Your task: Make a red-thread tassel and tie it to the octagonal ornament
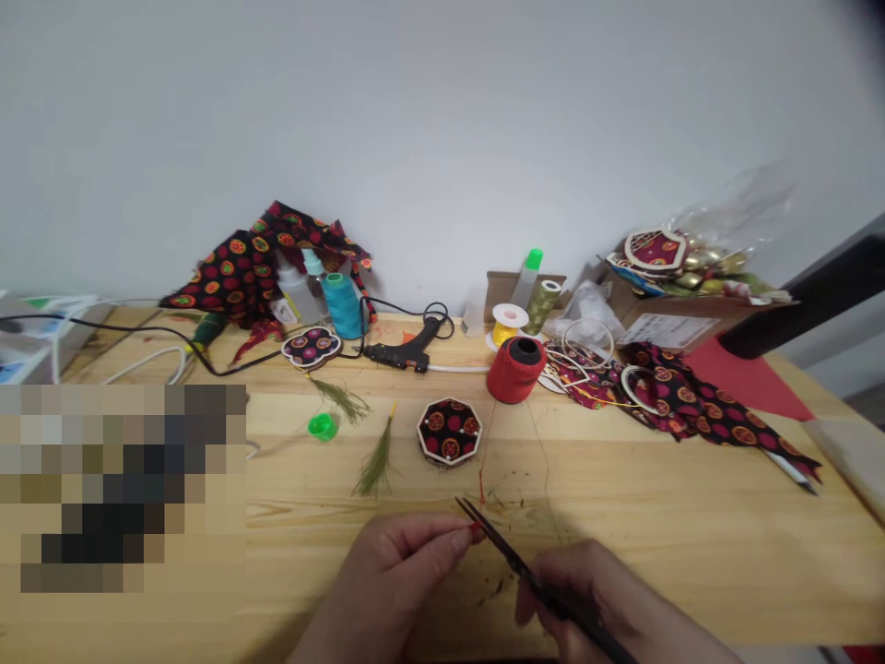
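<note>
My left hand [409, 564] is closed, with thumb and forefinger pinching a bit of red thread [476, 528] at the fingertips. In my right hand [587, 590] is a pair of dark scissors [515, 558]; the narrow blades point up and left, slightly parted, beside the red thread. Just beyond the blades a short red strand [482, 486] lies on the wood. An octagonal ornament [449, 432] with a pale rim and dark patterned fabric rests farther back. To its left lies a green tassel [375, 461].
A red thread cone [515, 371], yellow spool [508, 325] and black glue gun [407, 350] stand or lie toward the wall. Patterned fabric [235, 272] drapes over bottles at left. At right are more fabric [719, 397] and a cardboard box [670, 323]. Cables cross the left side.
</note>
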Demonstrator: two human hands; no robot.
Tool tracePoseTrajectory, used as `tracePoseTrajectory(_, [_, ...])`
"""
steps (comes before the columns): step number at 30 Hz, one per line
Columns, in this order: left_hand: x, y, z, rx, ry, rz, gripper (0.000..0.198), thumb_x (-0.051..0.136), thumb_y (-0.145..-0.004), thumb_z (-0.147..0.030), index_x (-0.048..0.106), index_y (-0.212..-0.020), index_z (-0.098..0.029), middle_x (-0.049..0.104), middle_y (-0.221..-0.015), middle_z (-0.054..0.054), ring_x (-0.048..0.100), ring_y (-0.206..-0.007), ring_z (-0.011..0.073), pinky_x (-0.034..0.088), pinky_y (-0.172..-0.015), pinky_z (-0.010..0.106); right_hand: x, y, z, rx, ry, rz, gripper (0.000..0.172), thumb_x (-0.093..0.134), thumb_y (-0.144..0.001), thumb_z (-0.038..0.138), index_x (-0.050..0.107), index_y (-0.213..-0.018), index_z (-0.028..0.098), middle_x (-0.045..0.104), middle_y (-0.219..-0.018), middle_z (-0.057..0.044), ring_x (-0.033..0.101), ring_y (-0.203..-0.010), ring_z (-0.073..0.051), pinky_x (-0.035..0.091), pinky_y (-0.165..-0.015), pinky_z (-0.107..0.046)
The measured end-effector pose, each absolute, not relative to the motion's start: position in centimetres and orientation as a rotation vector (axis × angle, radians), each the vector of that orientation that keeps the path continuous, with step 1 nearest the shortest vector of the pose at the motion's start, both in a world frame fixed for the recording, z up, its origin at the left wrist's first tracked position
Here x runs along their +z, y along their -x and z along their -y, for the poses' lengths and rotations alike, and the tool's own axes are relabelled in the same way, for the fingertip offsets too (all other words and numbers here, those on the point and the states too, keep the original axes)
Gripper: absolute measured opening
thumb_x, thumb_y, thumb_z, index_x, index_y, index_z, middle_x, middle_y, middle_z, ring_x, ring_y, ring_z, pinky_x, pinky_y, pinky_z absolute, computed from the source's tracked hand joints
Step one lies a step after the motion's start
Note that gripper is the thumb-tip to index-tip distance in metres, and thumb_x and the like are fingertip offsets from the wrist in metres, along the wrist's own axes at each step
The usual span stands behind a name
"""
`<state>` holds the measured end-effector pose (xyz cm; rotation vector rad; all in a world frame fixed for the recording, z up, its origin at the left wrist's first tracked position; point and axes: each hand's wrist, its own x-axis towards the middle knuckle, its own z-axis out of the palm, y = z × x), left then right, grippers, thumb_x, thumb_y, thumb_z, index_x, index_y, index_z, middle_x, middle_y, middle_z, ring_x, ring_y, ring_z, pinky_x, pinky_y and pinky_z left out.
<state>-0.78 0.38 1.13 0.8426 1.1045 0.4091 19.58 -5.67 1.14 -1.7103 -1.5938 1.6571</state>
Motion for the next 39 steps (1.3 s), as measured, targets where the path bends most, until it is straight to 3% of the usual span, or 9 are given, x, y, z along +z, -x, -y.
tracePoseTrajectory(14, [0.5,0.9,-0.2,0.429,-0.823,-1.076,0.026,0.073,-0.071,-0.045,0.079,-0.074,-0.019,0.071,-0.062,0.001,0.058,-0.053,0.0152,0.041,-0.046,0.021,2.6,-18.9,4.9,1.89,1.635,1.291,0.011,0.054,-0.061,0.009,0.059,-0.068,0.015,0.039,-0.053,0.008,0.031,-0.051,-0.007,0.022,-0.046,-0.018])
tracePoseTrajectory(21, [0.5,1.0,-0.1,0.437,-0.85,-1.107,0.028,0.072,-0.071,-0.045,0.078,-0.072,-0.018,0.072,-0.063,0.003,0.059,-0.056,0.0161,0.042,-0.049,0.021,0.9,-19.4,6.1,1.949,1.577,1.106,0.013,0.057,-0.068,0.019,0.063,-0.079,0.015,0.05,-0.054,0.007,0.04,-0.048,-0.007,0.024,-0.044,-0.018])
tracePoseTrajectory(30, [0.7,1.0,-0.1,0.451,-0.87,-1.071,0.026,0.071,-0.073,-0.042,0.078,-0.072,-0.017,0.071,-0.062,0.001,0.058,-0.057,0.0152,0.043,-0.054,0.022,2.1,-19.2,5.6,1.94,1.632,1.12,0.012,0.061,-0.064,0.024,0.06,-0.072,0.015,0.052,-0.055,0.005,0.044,-0.05,-0.008,0.025,-0.046,-0.018])
tracePoseTrajectory(39, [0.7,0.9,0.0,0.424,-0.818,-1.092,0.025,0.072,-0.072,-0.044,0.078,-0.073,-0.019,0.071,-0.061,0.0,0.058,-0.053,0.0148,0.042,-0.049,0.021,0.9,-19.7,6.0,1.889,1.592,1.203,0.012,0.061,-0.069,0.024,0.063,-0.073,0.013,0.058,-0.057,0.003,0.049,-0.052,-0.008,0.028,-0.047,-0.018])
